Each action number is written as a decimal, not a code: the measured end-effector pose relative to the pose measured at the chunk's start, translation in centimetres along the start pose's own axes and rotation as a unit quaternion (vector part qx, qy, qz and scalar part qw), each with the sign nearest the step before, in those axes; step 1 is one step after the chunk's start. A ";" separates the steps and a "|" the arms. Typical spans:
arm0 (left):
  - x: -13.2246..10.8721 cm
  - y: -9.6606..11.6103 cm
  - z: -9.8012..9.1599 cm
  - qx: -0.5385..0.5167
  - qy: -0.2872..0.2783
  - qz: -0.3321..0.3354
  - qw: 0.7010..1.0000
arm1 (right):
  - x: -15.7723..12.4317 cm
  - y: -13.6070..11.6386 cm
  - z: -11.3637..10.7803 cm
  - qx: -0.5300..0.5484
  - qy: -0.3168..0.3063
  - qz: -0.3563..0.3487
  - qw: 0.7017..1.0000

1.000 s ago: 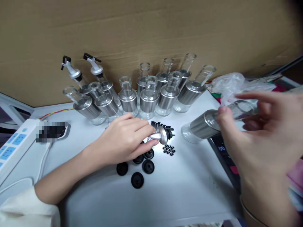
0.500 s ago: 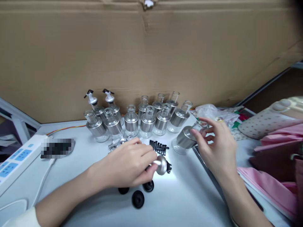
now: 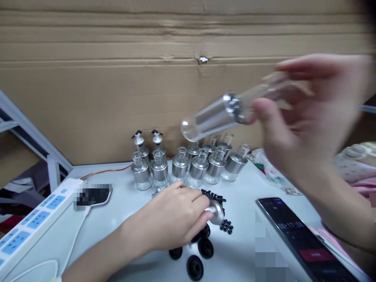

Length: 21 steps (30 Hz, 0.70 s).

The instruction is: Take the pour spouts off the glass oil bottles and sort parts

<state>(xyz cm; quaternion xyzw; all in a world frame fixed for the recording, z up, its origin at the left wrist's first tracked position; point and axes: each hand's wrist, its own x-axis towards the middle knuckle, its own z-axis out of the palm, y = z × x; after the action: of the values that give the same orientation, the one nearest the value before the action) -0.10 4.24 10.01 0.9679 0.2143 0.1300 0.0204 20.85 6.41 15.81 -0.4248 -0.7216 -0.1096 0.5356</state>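
Note:
My left hand (image 3: 176, 217) is closed on a silver metal spout piece (image 3: 216, 212), low over the table. My right hand (image 3: 308, 113), blurred by motion, grips a glass bottle with a metal band (image 3: 216, 115) by its neck. That bottle is raised and tilted, its base pointing to the lower left. Below my left hand lie several black round caps (image 3: 195, 268). Small black parts (image 3: 212, 195) and a cluster of little black rings (image 3: 226, 226) lie just beyond and beside the spout piece.
Several banded glass bottles (image 3: 199, 168) stand at the back, two with pourer tops (image 3: 157, 137). A phone showing a timer (image 3: 296, 231) lies at right. A white power strip (image 3: 35, 223) and a cabled device (image 3: 93, 196) are at left. Cardboard (image 3: 117, 98) rises behind.
My right hand has lifted the bottle off the table, up and tilted. My left hand keeps the spout piece. The view has shifted, uncovering the phone.

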 end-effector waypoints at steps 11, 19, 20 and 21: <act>-1.4 -0.2 -1.9 0.029 0.007 -0.055 0.998 | 4.5 3.1 10.6 -0.069 -0.234 -0.019 0.970; -1.4 -0.2 -1.7 0.041 -0.008 -0.067 0.997 | 3.1 5.5 14.7 -0.115 -0.390 0.025 0.913; -1.5 -0.3 -1.6 0.043 -0.007 -0.069 0.997 | 2.9 5.6 14.9 -0.115 -0.399 0.029 0.909; -1.5 -0.4 -1.6 0.044 -0.006 -0.071 0.996 | 2.8 5.7 15.0 -0.117 -0.406 0.034 0.906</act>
<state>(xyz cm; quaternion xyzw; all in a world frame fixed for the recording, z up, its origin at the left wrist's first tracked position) -1.95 3.96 11.14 0.9508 0.2883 0.1129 -0.0115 14.59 20.53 10.51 -0.5165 -0.8436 0.0073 0.1466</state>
